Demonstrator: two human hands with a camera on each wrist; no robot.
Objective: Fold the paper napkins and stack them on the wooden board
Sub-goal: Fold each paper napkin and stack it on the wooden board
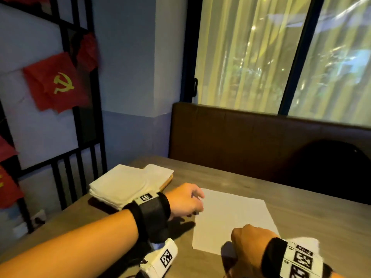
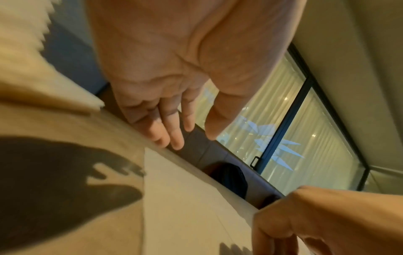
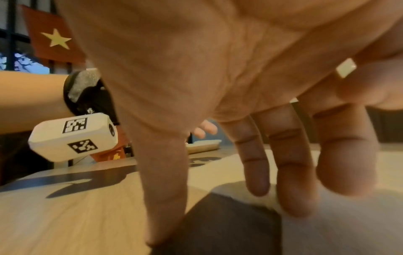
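While no writing reads, wrist tags [image 1: 303,262] blur

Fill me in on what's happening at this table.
A person is working on paper napkins at a wooden table. One open napkin lies flat in front of them. The left hand is at its far left corner and the right hand reaches down at its near edge, fingers extended; no fold is made yet. To the left, a stack of napkins sits beside a wooden board carrying a folded napkin.
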